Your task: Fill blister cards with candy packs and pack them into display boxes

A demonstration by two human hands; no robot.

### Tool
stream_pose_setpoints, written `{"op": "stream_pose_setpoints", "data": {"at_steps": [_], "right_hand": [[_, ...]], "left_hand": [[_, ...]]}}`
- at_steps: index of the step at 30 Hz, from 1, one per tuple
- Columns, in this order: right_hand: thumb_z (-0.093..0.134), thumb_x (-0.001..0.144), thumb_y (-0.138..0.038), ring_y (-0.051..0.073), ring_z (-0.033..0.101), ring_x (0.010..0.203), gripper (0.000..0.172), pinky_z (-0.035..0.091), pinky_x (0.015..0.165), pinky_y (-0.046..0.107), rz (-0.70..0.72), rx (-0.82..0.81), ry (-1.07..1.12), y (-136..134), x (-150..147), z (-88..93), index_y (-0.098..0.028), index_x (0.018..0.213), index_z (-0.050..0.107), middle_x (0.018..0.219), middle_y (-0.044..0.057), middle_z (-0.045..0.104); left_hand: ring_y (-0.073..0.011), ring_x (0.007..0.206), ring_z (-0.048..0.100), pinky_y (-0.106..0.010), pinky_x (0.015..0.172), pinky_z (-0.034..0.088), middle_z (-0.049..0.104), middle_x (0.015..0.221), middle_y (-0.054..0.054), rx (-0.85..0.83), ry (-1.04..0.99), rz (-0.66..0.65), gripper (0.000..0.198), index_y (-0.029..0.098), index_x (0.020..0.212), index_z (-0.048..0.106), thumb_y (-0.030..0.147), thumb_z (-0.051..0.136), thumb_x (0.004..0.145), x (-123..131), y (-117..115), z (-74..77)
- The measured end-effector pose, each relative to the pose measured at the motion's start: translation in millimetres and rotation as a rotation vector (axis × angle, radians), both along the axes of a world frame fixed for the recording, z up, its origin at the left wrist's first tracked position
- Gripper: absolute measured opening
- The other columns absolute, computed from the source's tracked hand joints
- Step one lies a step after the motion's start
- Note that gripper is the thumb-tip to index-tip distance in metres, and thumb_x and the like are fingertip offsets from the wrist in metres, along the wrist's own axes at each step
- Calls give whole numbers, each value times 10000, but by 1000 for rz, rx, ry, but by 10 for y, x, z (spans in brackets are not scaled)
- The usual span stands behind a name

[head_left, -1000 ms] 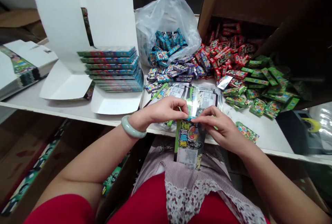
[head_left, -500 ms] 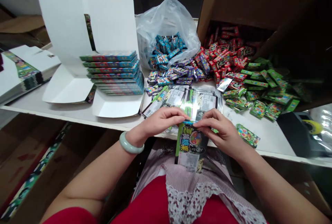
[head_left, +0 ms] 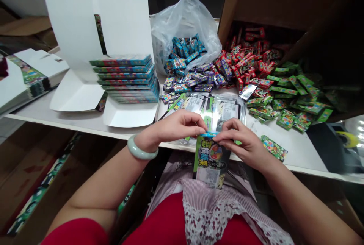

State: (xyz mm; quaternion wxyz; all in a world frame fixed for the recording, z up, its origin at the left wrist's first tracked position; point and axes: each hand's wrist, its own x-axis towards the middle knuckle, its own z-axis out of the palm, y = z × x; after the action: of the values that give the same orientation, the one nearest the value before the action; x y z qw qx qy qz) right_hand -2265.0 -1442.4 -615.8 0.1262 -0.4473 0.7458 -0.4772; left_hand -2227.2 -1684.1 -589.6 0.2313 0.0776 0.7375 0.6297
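Pinching the top edge of the green pouch [head_left: 211, 156] from both sides with left hand [head_left: 176, 127] and right hand [head_left: 246, 143], fingers [head_left: 199, 125] closed tight on the rim, nothing else in either grip. Hanging just in front of the pile of flat pouches [head_left: 218, 106], off the counter [head_left: 85, 118] edge, over the lap. Left of the pile, a stack of flat boxes [head_left: 126, 78] already in the open white carton [head_left: 76, 29]: a fair share done, by the look. Behind the pile, blue candies [head_left: 184, 53] spilling from the plastic bag [head_left: 184, 14]; behind and right, red candies [head_left: 244, 61]; right, green candies [head_left: 287, 101]. Plenty left loose, plenty of pouches unused.
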Motion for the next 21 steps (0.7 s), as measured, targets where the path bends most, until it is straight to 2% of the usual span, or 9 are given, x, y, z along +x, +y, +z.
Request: {"op": "stream_pose_setpoints", "data": {"at_steps": [3, 7, 11, 17, 21], "right_hand": [[533, 926, -172, 166, 543, 885, 243, 500, 747, 321, -38, -17, 4, 2, 31, -39, -309, 1081, 660, 931, 35, 504], [518, 930, -155, 177, 551, 913, 298, 496, 759, 349, -100, 7, 118, -5, 70, -92, -333, 1140, 633, 976, 41, 519], [518, 927, -153, 187, 562, 892, 292, 494, 729, 358, -158, 0, 194, -17, 111, -121, -327, 1136, 624, 969, 43, 557], [549, 915, -166, 183, 583, 908, 199, 496, 768, 360, -207, -97, 91, -18, 159, -106, -286, 1069, 587, 957, 32, 605], [558, 916, -230, 189, 596, 886, 135, 482, 770, 362, -288, 15, 36, -16, 126, -17, -244, 1047, 588, 938, 43, 639]], "left_hand": [[-143, 784, 592, -270, 724, 465, 667, 831, -38, -33, 74, 14, 186, 143, 862, 679, 315, 610, 846, 40, 16, -16], [-133, 756, 571, -271, 711, 451, 637, 799, -27, -13, 75, 129, 196, 140, 812, 644, 328, 603, 847, 80, 70, -109], [-121, 728, 546, -262, 686, 437, 609, 780, -12, 7, 69, 147, 167, 144, 811, 621, 310, 618, 826, 100, 116, -150], [-117, 706, 518, -258, 650, 414, 580, 769, -6, -6, 51, 161, 168, 139, 819, 598, 308, 599, 819, 135, 121, -153], [-124, 725, 516, -258, 653, 414, 569, 771, -6, -36, 80, 171, 152, 146, 818, 589, 297, 576, 833, 142, 155, -141]]}}
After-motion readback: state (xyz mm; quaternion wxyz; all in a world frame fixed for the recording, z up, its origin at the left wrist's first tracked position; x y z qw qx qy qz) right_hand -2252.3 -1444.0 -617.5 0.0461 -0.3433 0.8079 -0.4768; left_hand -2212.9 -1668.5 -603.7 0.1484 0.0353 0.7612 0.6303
